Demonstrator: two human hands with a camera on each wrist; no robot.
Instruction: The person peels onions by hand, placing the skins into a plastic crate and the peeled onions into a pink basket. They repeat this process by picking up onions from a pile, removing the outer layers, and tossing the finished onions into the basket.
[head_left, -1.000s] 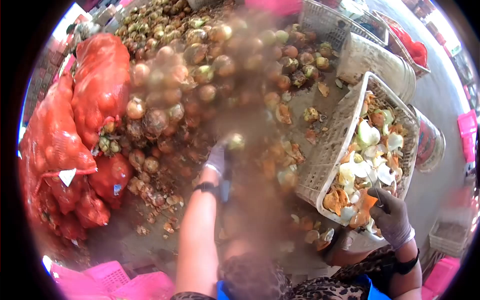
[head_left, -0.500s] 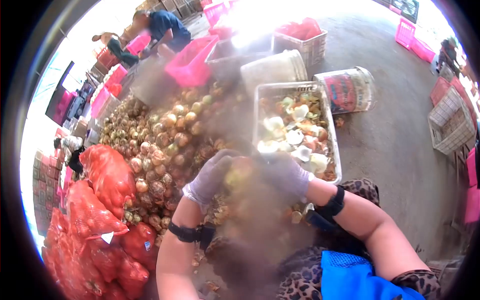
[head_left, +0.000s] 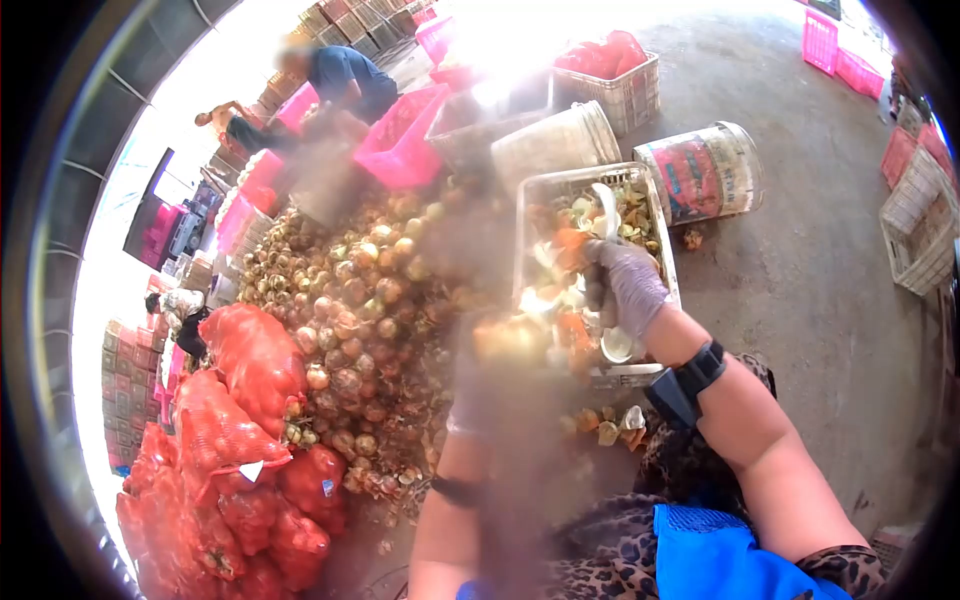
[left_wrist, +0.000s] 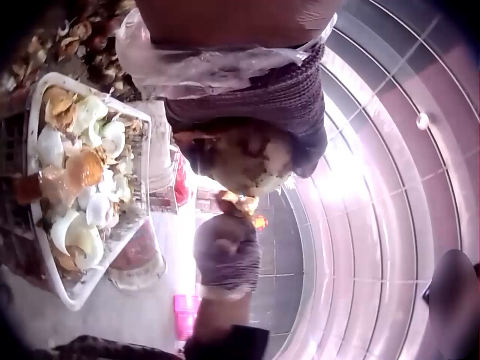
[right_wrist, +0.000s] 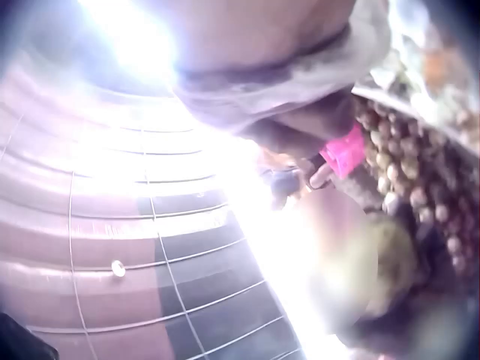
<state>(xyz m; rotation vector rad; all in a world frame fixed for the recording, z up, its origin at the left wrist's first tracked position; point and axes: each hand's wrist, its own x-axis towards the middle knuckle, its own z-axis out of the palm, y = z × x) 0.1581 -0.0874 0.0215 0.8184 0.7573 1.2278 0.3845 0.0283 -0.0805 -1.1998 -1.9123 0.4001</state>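
Observation:
My gloved left hand is partly hidden behind a blur in the head view. It grips a pale, peeled-looking onion in the left wrist view, fingers curled round it; the same onion looms large and washed out in the right wrist view. My gloved right hand is over the white crate, its curled fingers at a piece of orange-brown onion peel. White and brown onion skins fill the crate below. Glare covers much of the right fingers.
A large heap of unpeeled onions spreads left of the crate. Red mesh sacks lean at the left. Beyond the crate are two tipped buckets and a pink basket. Another person bends at the back.
The right hand was over the crate, came to the left hand, and is back over the crate. The left hand rose from the heap with an onion. The head view has tilted upward.

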